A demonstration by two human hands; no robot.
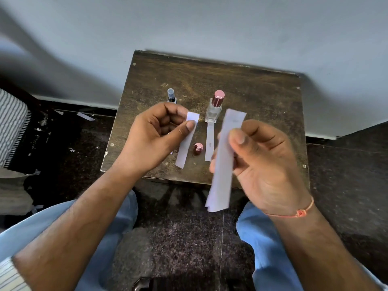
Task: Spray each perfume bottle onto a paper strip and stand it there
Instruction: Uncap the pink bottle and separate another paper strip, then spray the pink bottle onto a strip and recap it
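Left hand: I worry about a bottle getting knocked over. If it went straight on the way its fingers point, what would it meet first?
Probably the clear bottle with the pink cap. The left hand, pinching a paper strip, points right toward it; depth is unclear, so it might pass above.

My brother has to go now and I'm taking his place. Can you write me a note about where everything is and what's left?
Left hand: pinches one paper strip above the table.
Right hand: holds a stack of strips.
Done, it seems: the pink-capped bottle stands on the far end of a laid strip.
Left: the black-topped bottle behind the left hand; whether a strip lies under it is hidden. A loose pink cap lies between the strips.
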